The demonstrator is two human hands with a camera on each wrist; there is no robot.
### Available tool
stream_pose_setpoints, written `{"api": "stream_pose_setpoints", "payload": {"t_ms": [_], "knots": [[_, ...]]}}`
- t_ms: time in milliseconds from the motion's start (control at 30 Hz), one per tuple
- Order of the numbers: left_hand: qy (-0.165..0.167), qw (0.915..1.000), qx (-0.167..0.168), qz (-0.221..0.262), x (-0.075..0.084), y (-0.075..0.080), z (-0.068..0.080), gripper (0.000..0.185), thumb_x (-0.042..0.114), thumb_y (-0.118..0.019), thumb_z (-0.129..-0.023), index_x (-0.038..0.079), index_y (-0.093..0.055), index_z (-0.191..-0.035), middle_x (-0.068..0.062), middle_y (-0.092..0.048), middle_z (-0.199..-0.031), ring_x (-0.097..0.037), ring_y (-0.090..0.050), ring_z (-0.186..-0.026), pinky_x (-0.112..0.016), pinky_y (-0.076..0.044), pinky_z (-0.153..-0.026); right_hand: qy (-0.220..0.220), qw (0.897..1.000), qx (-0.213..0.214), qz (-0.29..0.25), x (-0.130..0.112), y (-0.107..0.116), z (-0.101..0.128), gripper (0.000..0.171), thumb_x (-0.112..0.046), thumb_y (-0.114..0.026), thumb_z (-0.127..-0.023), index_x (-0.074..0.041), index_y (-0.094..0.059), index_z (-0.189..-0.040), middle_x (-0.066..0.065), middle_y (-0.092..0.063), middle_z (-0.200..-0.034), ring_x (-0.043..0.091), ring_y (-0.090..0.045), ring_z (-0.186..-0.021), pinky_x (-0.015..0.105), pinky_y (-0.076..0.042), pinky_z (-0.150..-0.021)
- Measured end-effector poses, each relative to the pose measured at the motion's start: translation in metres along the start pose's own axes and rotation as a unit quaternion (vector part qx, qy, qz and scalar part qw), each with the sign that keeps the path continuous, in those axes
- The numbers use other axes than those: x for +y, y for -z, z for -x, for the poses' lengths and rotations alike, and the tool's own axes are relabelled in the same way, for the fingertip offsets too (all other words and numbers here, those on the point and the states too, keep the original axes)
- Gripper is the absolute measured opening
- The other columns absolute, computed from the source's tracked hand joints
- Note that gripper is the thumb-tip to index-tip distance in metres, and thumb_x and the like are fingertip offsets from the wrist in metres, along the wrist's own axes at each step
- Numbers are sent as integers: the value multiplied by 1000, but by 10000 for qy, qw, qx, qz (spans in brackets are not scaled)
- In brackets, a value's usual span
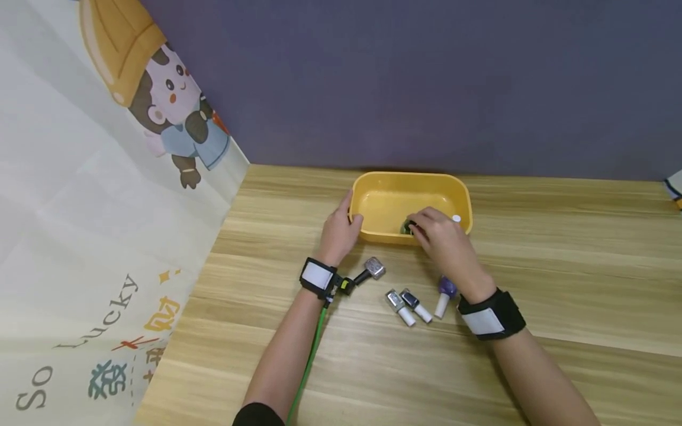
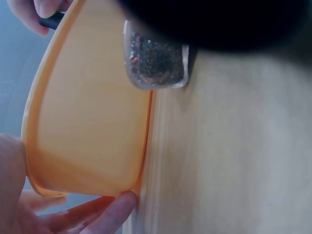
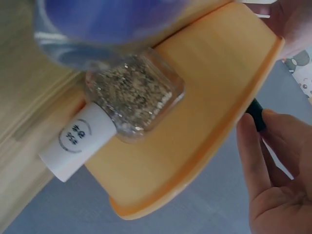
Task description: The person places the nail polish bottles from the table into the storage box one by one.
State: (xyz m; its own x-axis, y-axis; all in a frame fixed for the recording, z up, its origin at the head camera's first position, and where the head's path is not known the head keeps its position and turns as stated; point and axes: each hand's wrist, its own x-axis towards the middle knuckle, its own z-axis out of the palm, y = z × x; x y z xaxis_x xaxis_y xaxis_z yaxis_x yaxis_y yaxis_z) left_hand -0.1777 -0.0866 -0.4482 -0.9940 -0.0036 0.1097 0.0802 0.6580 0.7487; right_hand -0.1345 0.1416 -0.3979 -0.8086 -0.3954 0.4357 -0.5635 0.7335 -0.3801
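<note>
A yellow plastic tub (image 1: 373, 204) stands at the back of the wooden table. My left hand (image 1: 341, 228) grips its left rim; in the left wrist view the fingers (image 2: 109, 214) curl under the tub (image 2: 87, 122). My right hand (image 1: 421, 229) reaches into the tub and pinches a small dark green nail polish bottle (image 1: 408, 226) by its black cap (image 3: 255, 114). A white-capped bottle (image 1: 456, 219) lies inside the tub, by the right wall.
Several nail polish bottles lie in front of the tub: a silver glitter one with a black cap (image 1: 373, 269), two white-capped ones (image 1: 399, 305) (image 1: 417, 303) and a purple one (image 1: 444, 293). A printed cloth (image 1: 80, 236) hangs on the left, a purple wall behind.
</note>
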Motion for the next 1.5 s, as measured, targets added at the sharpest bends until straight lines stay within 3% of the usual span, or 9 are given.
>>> {"api": "stream_pose_setpoints", "payload": {"t_ms": [533, 833, 1500], "knots": [[38, 10000, -2, -80, 2, -1, -3, 64, 26, -48, -97, 16, -30, -157, -5, -52, -69, -12, -43, -47, -27, -40, -43, 153, 9998, 51, 116, 7, -10, 1, 15, -6, -69, -91, 4, -73, -101, 14, -67, -95, 28, -65, -85, 41, -56, -72], [-28, 10000, 20, -35, 0, -1, -4, 64, 23, -49, -97, 14, -30, -157, -1, -45, -59, -12, -40, -44, -27, -37, -40, 152, 9997, 25, 199, 7, -12, -1, 14, -4, -69, -91, 6, -73, -101, 15, -64, -95, 29, -60, -86, 41, -54, -71], [4, 10000, 52, -60, 0, 0, -2, 64, 21, -51, -96, 13, -32, -156, -2, -44, -61, -12, -39, -45, -28, -38, -42, 104, 9998, 71, 170, 2, -5, -1, 17, -5, -67, -92, 6, -72, -104, 14, -63, -98, 29, -58, -90, 41, -53, -74]]}}
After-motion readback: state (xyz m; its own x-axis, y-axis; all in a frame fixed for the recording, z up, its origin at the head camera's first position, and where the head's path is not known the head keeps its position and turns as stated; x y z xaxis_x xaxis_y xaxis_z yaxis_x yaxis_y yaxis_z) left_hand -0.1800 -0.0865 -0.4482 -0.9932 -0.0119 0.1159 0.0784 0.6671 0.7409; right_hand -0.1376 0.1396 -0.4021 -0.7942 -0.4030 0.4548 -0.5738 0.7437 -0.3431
